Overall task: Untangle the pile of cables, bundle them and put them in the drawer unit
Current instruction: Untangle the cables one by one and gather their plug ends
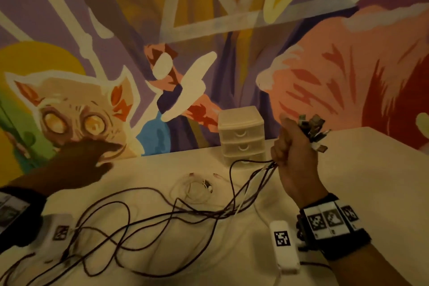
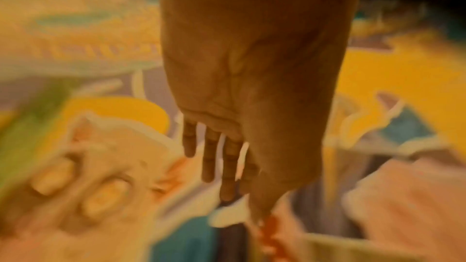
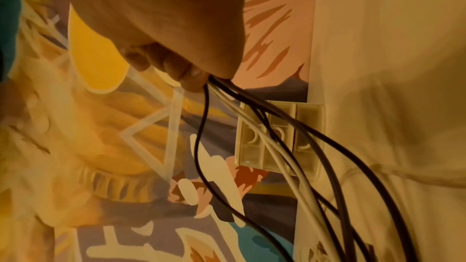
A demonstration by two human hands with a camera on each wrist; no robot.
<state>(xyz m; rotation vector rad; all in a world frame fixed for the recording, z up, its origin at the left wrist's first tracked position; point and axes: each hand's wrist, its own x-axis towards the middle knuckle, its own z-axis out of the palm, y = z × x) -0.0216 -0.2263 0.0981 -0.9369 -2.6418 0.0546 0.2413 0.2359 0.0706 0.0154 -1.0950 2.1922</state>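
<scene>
Dark cables (image 1: 144, 223) trail across the table (image 1: 348, 169), long axis from 8 o'clock to 2 o'clock, where the right hand (image 1: 292, 153) clenches their connector ends. Left hand (image 1: 90, 160), fingers extended and empty, hovers at 10 o'clock, nearer the slack. Drawer unit (image 1: 241, 134) stands at 12 o'clock.
</scene>
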